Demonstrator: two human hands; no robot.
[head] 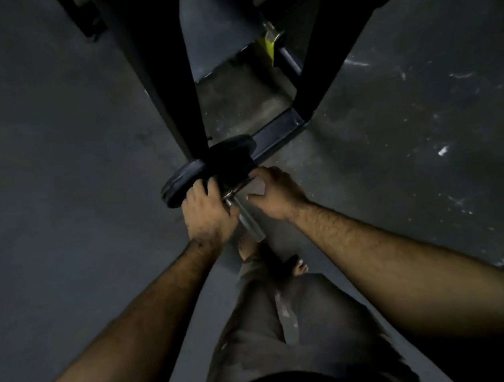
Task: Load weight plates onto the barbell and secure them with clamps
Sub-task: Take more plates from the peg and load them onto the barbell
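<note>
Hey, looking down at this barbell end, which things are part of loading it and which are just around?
Part of the job:
- barbell sleeve, bare steel end pointing toward the person
- weight plates, dark, already on the sleeve
- left hand, gripping at the plates' inner edge
- right hand, by the sleeve; whether it holds a clamp is unclear

Just around:
- black rack frame
- yellow fitting on the rack
- dark floor

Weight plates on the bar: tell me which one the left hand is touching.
The outer weight plate, lower left and nearest the sleeve's free end. The left hand curls over its rim; the inner plate sits behind, against the rack.
</note>
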